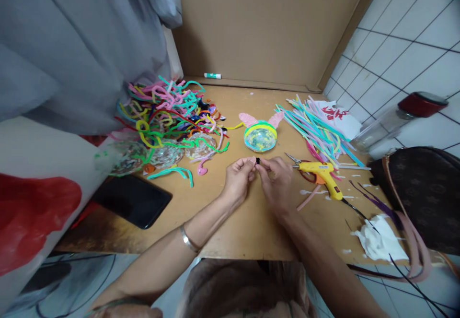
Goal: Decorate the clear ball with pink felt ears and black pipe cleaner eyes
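Through the head camera I look down on a light-brown wooden tabletop point(223, 227), its near edge running across in front of the person's lap; my widest room is the bare wood between the forearms. An upright brown cardboard panel point(273, 30) closes off the far edge, and draped grey fabric point(89, 44) hems in the left. A dark-brown handbag with a repeating monogram point(427, 188) crowds the right edge. Far left, a tangled heap of multicoloured fuzzy stems point(168, 102) leaves little room; far right lies a bundle of straight pastel stems point(316, 126), next to a white sheet with red markings point(339, 114) I cannot read. A flat black phone point(132, 200) lies near left. In the middle, the left hand point(237, 179) and right hand point(276, 179) meet. Just right of them rests a yellow glue gun point(321, 171), its white label too small to read. Beyond them sits a rounded clear shell with green-yellow bands and pink ears point(260, 127). A white-and-green glue stick point(212, 76), print illegible, lies by the panel. Smallest, a small black piece point(258, 160) is pinched between both hands' thumbs and fingers, nearer than the shell.
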The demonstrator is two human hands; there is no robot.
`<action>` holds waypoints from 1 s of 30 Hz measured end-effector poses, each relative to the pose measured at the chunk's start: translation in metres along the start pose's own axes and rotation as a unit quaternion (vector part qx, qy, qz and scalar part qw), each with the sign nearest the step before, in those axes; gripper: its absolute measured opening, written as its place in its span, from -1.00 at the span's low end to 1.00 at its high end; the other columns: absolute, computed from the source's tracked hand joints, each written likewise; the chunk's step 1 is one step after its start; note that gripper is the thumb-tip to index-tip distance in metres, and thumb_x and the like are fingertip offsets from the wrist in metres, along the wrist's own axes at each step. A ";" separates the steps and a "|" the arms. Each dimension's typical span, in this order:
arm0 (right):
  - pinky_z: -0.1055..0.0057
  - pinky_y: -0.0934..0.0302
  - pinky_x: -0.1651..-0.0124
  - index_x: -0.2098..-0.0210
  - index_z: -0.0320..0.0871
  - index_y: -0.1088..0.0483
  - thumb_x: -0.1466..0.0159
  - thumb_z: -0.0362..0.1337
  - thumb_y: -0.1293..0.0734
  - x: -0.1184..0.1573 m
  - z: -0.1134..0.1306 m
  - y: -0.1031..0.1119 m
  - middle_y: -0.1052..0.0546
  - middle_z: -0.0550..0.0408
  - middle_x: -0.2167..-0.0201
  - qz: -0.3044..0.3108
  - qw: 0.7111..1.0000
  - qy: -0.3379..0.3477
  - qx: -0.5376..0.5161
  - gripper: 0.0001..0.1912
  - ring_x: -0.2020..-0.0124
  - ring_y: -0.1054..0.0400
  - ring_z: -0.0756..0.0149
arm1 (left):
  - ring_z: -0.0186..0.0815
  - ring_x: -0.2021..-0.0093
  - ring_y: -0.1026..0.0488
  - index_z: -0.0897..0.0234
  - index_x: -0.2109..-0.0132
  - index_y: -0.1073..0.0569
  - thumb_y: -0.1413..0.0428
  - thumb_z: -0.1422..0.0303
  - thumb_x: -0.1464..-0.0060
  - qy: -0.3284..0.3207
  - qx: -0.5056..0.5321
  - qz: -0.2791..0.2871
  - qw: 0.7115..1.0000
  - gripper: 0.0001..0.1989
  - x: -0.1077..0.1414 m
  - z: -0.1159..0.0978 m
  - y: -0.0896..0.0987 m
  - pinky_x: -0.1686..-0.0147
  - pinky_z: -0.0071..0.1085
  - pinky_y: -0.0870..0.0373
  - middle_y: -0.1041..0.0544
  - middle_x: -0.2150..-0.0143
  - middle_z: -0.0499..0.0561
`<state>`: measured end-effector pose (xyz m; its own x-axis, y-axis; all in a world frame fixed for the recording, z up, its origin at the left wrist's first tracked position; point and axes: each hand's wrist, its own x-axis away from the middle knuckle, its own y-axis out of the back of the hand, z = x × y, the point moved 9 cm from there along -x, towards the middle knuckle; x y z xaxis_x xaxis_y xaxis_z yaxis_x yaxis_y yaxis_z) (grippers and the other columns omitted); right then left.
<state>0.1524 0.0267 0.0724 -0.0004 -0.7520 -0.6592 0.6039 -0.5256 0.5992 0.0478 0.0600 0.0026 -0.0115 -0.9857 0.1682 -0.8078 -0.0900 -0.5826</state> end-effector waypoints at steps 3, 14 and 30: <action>0.35 -0.07 0.25 0.28 -0.13 -0.50 -0.32 -0.27 -0.27 0.001 -0.002 -0.002 -0.52 0.10 0.43 0.006 1.000 0.001 0.001 -0.83 0.35 -0.37 0.31 | -0.59 0.62 -0.10 0.35 0.55 -0.33 -0.37 0.19 0.30 0.012 0.013 0.007 1.000 -0.60 0.001 0.001 -0.002 0.60 -0.56 0.02 -0.28 0.63 -0.16; 0.33 -0.06 0.26 0.30 -0.14 -0.50 -0.34 -0.27 -0.25 0.001 -0.002 -0.001 -0.51 0.11 0.46 -0.003 0.999 0.026 0.020 -0.81 0.38 -0.36 0.31 | -0.58 0.63 -0.13 0.37 0.51 -0.39 -0.35 0.21 0.26 0.003 -0.002 0.009 1.000 -0.64 -0.002 -0.001 0.000 0.60 -0.56 -0.03 -0.32 0.62 -0.15; 0.34 -0.08 0.23 0.27 -0.16 -0.49 -0.35 -0.28 -0.24 -0.001 -0.002 0.003 -0.52 0.08 0.43 -0.013 0.999 0.024 0.036 -0.80 0.35 -0.36 0.30 | -0.55 0.62 -0.20 0.36 0.49 -0.44 -0.30 0.12 0.18 -0.024 -0.074 0.025 0.997 -0.64 -0.004 -0.003 0.000 0.57 -0.54 -0.16 -0.41 0.57 -0.09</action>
<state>0.1555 0.0267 0.0741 0.0234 -0.7189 -0.6947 0.5458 -0.5731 0.6113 0.0460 0.0643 0.0039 -0.0281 -0.9945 0.1012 -0.8854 -0.0222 -0.4644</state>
